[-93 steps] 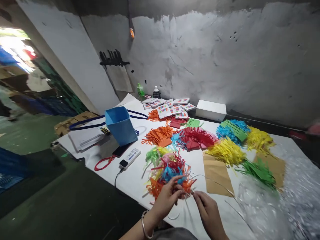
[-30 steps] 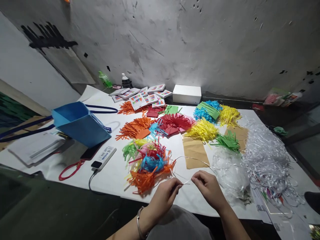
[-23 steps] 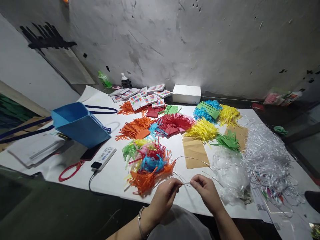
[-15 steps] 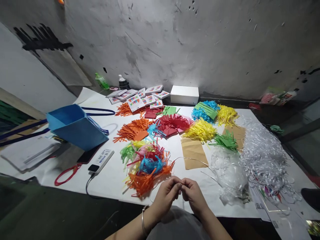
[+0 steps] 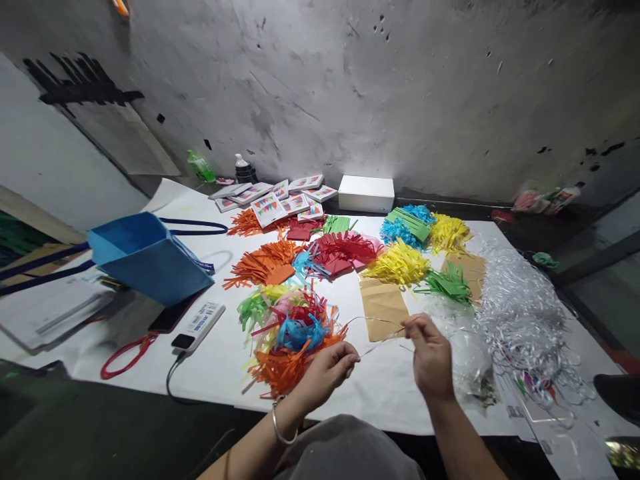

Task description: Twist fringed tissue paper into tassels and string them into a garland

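Between my two hands runs a thin, pale string [image 5: 376,346]. My left hand [image 5: 327,373] is closed, pinching one end of the string beside a mixed pile of coloured paper fringe [image 5: 300,330]. My right hand [image 5: 431,350] is raised higher to the right and also closed, thumb and fingers pinched on the string. Another loop of string arches from the fringe pile toward that hand. Under it lies a brown paper sheet [image 5: 383,303]. Close by on the right is a clump of clear plastic [image 5: 467,347].
Orange [image 5: 265,260], red [image 5: 340,250] and yellow fringe bundles [image 5: 400,261] lie across the table's middle. A white string heap [image 5: 520,300] covers the right side. At left stand a blue bag [image 5: 150,257] and a power bank [image 5: 200,323]. Printed cards [image 5: 270,208] and a white box [image 5: 366,193] sit at the back.
My hands, together half a second ago, are now apart. The right hand has moved up and to the right, drawing the string out between them; the left has shifted slightly left.
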Available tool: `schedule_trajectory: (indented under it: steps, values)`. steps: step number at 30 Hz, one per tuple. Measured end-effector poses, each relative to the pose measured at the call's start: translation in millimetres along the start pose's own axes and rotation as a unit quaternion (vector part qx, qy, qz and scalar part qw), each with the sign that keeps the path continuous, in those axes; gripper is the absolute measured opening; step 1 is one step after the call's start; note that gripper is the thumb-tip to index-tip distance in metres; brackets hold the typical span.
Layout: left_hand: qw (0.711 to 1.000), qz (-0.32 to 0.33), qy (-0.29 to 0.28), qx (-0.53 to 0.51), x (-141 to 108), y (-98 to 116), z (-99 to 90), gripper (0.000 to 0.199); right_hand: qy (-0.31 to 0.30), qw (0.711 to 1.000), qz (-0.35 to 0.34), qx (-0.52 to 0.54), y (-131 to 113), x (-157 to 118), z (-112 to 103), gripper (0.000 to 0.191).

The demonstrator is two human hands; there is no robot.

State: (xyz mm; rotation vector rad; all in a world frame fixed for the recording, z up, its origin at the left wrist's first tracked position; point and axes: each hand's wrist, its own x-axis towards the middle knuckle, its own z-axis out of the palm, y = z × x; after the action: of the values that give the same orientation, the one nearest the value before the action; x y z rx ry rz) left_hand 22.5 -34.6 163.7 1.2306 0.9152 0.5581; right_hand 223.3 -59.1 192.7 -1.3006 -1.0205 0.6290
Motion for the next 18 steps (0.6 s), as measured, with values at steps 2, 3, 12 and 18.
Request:
schedule_trajectory:
  steps: [2,3,12,18]
  values:
    - [0.998,0.029,0.023,0.058,2,-2,-14.8,0.041,0.063,0.997,-0.021,0.025,-1,22,-19,0.021]
    - [0.995,0.041,0.036,0.085,2,-4,-23.2,0.039,0.086,0.995,-0.031,0.034,-3,32,-29,0.02]
    - [0.948,0.071,0.11,0.29,-4,-25,-85.9,0.03,0.067,0.995,-0.073,0.033,-38,72,-77,0.019]
    - [0.957,0.128,0.078,0.248,7,-11,-28.8,0.086,-0.14,0.978,0.096,0.122,-77,34,-45,0.025]
